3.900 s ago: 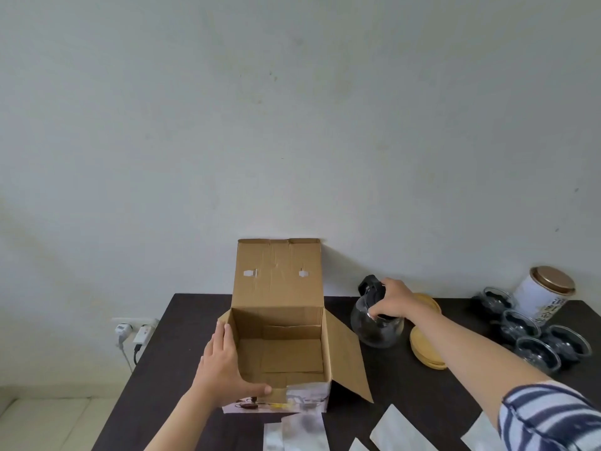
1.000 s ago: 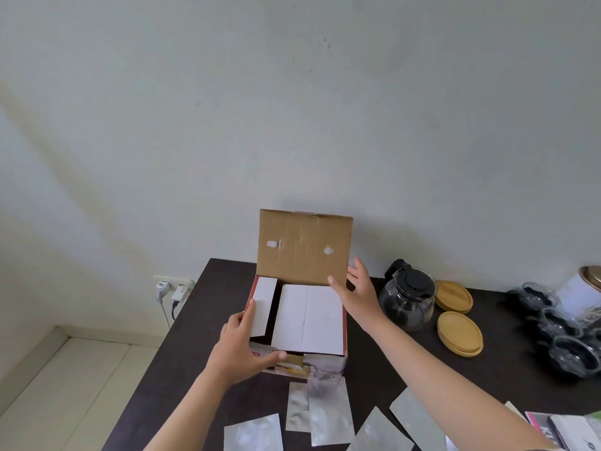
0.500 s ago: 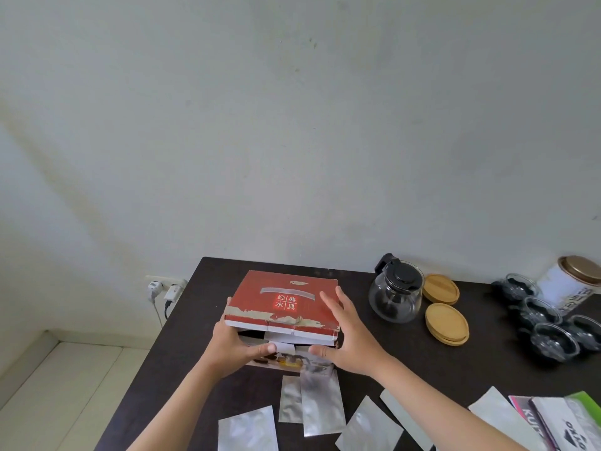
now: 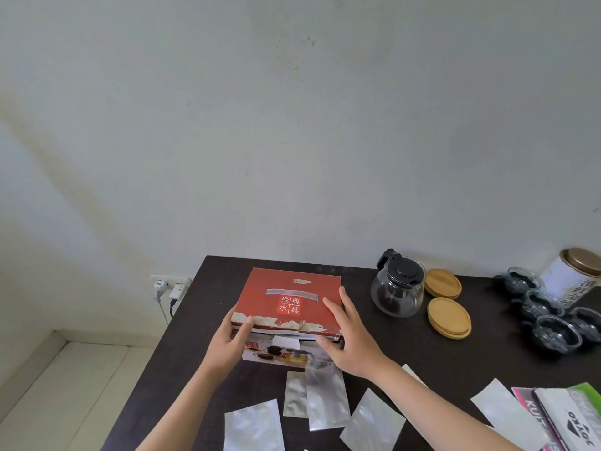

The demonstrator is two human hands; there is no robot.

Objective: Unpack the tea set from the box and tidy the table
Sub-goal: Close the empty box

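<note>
Pale, stained wall fills most of your view, and the dark desk (image 4: 422, 353) shows only in the lower part, its near edge cut off at the bottom of the frame.

The box (image 4: 289, 307) sits at the desk's back left, its red lid folded down with a torn white strip along the front edge. Your left hand (image 4: 227, 343) grips the box's front left corner, thumb on the lid's edge and the other fingers hidden behind the side. Your right hand (image 4: 348, 336) lies on the lid's right end, fingers (image 4: 335, 307) straight and spread across the top, thumb under the lid's front edge. Whether the lid is fully seated you cannot tell; a white flap shows in the gap below it.

Right of the box, apart from it, stands a glass teapot (image 4: 398, 288) with a black lid. Just beside it lie wooden coasters (image 4: 448, 317) in two stacks. Farther right, small glass cups (image 4: 549, 320) cluster near a white tin (image 4: 575, 278) cut off by the frame's edge; what is in the cups is too dark to make out.

Silver foil pouches (image 4: 325, 398) lie scattered in front of the box. Printed packets (image 4: 559, 415) are cropped at the lower right corner. Wall plugs (image 4: 169, 288) sit left of the desk.
</note>
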